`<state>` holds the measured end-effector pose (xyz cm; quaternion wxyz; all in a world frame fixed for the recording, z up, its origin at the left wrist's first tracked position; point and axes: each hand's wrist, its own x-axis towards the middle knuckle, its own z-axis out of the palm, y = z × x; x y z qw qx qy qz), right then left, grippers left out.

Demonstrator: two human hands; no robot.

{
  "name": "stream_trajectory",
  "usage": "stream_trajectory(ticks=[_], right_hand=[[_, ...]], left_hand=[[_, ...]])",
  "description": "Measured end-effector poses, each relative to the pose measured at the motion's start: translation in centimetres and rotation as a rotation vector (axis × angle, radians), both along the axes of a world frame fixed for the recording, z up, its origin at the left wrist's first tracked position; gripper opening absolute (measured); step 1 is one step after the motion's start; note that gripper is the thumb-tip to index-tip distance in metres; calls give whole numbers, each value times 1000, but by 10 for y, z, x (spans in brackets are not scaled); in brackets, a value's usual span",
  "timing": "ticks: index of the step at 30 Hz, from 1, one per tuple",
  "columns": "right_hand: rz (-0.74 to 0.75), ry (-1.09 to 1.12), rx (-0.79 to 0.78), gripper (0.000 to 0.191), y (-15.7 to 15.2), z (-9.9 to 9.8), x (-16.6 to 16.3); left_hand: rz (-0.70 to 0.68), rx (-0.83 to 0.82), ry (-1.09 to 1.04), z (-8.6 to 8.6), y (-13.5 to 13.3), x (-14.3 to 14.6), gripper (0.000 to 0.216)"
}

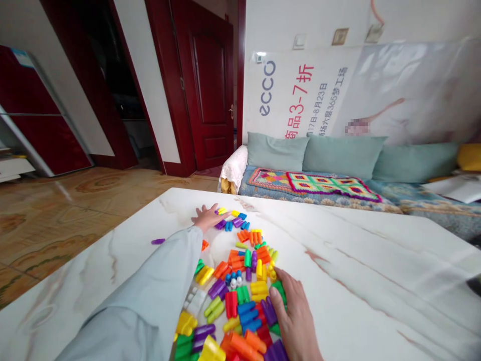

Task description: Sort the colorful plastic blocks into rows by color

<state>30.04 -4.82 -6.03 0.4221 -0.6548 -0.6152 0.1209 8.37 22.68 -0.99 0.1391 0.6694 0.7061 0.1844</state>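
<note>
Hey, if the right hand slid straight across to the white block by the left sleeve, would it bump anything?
Yes, probably: between the right hand and the white block lie a purple block, a blue block, a red block and a lime green block.

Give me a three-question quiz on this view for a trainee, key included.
1. Which reaches farther across the white table, the left hand or the right hand?
2. True or false: a lone purple piece lies to the left of the grey sleeve, apart from the pile.
3. What colour is the block just left of the right thumb? a) white b) purple c) pink

Key: 1. The left hand. 2. True. 3. b.
</note>
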Motion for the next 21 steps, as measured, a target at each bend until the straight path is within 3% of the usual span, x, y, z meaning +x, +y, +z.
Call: stream_trajectory(ticks=[5,12,21], right_hand=[[-26,23,-25,49,-2,-7,-1],[-57,55,-18,56,-2,-8,-4],[-68,40,0,55,0,-7,-4]], left_hand=[[-65,-55,36,-15,13,34,91],[-367,58,2,-13,-5,81,79],[-684,140,-137,-20,-48,62,33]])
